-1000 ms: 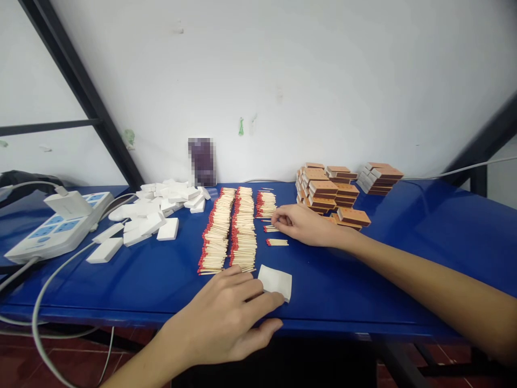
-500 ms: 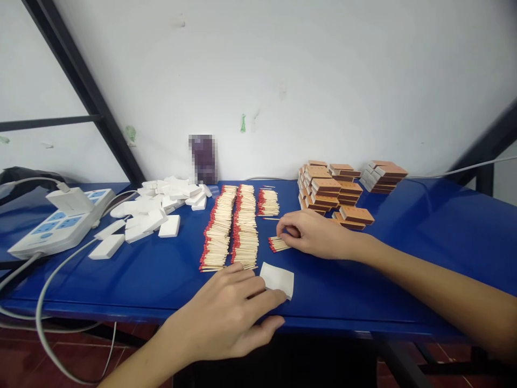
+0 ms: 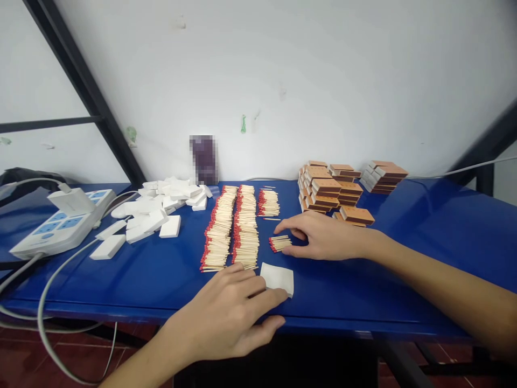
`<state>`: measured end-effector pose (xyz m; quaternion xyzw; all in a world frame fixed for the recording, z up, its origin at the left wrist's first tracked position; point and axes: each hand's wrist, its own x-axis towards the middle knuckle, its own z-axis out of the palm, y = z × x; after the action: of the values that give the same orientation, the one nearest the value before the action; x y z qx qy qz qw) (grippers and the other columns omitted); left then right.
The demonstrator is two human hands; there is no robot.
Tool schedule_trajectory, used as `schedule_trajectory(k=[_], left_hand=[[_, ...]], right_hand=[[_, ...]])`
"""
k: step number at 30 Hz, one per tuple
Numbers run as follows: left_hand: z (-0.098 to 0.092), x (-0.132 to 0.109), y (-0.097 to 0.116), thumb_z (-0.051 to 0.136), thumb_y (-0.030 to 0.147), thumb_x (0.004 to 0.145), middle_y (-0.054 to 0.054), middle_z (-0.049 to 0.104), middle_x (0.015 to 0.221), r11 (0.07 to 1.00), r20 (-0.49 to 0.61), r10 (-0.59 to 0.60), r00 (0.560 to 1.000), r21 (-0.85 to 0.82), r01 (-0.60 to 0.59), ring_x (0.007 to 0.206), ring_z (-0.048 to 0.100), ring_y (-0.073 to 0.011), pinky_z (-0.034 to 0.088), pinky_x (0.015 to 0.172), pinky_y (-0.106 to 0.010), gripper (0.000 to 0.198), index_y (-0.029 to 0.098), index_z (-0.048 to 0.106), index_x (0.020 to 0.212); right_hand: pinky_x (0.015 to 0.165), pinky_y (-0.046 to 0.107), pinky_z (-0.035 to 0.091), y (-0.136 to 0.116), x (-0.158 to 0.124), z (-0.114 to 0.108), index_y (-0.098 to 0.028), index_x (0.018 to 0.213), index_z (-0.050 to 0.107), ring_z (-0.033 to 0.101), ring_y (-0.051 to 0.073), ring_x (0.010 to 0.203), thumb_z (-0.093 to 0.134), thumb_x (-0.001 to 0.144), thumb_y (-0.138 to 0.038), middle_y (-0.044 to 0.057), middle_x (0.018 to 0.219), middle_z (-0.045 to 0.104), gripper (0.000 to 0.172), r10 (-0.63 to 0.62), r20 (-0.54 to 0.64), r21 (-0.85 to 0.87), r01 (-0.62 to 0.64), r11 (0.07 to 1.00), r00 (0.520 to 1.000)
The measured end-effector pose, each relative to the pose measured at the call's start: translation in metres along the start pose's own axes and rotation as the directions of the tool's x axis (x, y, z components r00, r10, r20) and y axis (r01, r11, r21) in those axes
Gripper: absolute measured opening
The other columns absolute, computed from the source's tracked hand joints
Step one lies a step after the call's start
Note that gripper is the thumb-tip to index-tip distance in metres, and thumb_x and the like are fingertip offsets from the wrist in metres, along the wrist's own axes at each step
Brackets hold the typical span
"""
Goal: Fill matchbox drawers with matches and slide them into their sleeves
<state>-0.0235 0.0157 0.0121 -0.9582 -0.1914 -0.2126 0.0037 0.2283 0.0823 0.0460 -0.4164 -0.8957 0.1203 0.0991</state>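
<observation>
My right hand [image 3: 323, 240] lies on the blue table [image 3: 404, 258] with its index finger stretched out and thumb apart. A small bundle of red-tipped matches [image 3: 278, 243] lies on the table between them, at the fingertips. My left hand [image 3: 226, 318] rests at the table's front edge, fingers loosely flat. Its fingertips touch a white inner matchbox tray [image 3: 278, 277]. Two long rows of matches [image 3: 234, 229] lie just beyond that hand. A smaller match pile [image 3: 267, 203] sits behind the bundle.
Stacks of orange matchbox sleeves [image 3: 327, 188] and a further stack [image 3: 383, 173] stand at the back right. A heap of white trays [image 3: 157, 207] lies at the left. Beside it sit a white power strip [image 3: 56, 223] and grey cables [image 3: 44, 302].
My right hand drew back from the small pile toward me, brought matches to the loose bundle, then spread its fingers. My left hand stayed on the white tray.
</observation>
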Motion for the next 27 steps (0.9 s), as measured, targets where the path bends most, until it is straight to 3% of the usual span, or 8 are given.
schedule_trajectory(k=[9, 17, 20, 23, 27], left_hand=[[-0.001, 0.000, -0.001, 0.051, 0.030, 0.099, -0.002, 0.064, 0.081, 1.000, 0.017, -0.003, 1.000, 0.011, 0.002, 0.069, 0.061, -0.0208, 0.054, 0.072, -0.037, 0.027, 0.019, 0.060, 0.122], [0.001, 0.000, -0.001, 0.053, 0.030, 0.098, -0.002, 0.065, 0.082, 1.000, -0.001, -0.008, 1.000, 0.011, 0.008, 0.070, 0.062, -0.0207, 0.054, 0.073, -0.038, 0.023, 0.020, 0.062, 0.117], [0.001, 0.001, 0.000, 0.054, 0.028, 0.097, -0.001, 0.063, 0.076, 0.998, -0.053, -0.044, 0.998, 0.032, 0.046, 0.068, 0.061, -0.0205, 0.051, 0.071, -0.037, 0.021, 0.020, 0.063, 0.114], [0.001, 0.002, -0.002, 0.056, 0.024, 0.095, -0.002, 0.066, 0.078, 0.994, -0.148, -0.098, 0.984, 0.028, 0.103, 0.069, 0.062, -0.0199, 0.048, 0.068, -0.035, 0.018, 0.018, 0.063, 0.111], [0.002, 0.002, -0.005, 0.058, 0.019, 0.092, 0.000, 0.068, 0.076, 0.970, -0.311, -0.243, 0.919, -0.049, 0.240, 0.065, 0.062, -0.0164, 0.046, 0.065, -0.031, 0.014, 0.018, 0.065, 0.104]], right_hand=[[0.076, 0.031, 0.045, 0.007, 0.005, 0.012, -0.019, 0.097, 0.071, 0.060, 0.018, 0.084, 0.054, 0.097, -0.043, 0.006, 0.095, 0.064, 0.030, -0.096, -0.054, 0.061, 0.099, 0.993, 0.994], [0.080, 0.034, 0.047, 0.007, 0.007, 0.020, -0.015, 0.098, 0.071, 0.062, 0.021, 0.087, 0.043, 0.102, -0.030, 0.009, 0.094, 0.066, 0.031, -0.184, -0.072, -0.124, 0.174, 0.977, 0.980], [0.080, 0.036, 0.048, 0.006, 0.006, 0.022, -0.014, 0.099, 0.069, 0.062, 0.023, 0.088, 0.040, 0.103, -0.027, 0.011, 0.095, 0.066, 0.033, -0.188, -0.070, -0.174, 0.173, 0.969, 0.980], [0.080, 0.034, 0.048, 0.006, 0.006, 0.022, -0.014, 0.099, 0.068, 0.062, 0.022, 0.088, 0.042, 0.102, -0.028, 0.010, 0.095, 0.066, 0.029, -0.184, -0.114, -0.116, 0.171, 0.979, 0.976], [0.077, 0.031, 0.047, -0.001, 0.004, 0.016, -0.017, 0.096, 0.069, 0.063, 0.019, 0.084, 0.049, 0.100, -0.030, 0.007, 0.091, 0.068, 0.024, -0.113, -0.127, 0.019, 0.117, 0.993, 0.985]])
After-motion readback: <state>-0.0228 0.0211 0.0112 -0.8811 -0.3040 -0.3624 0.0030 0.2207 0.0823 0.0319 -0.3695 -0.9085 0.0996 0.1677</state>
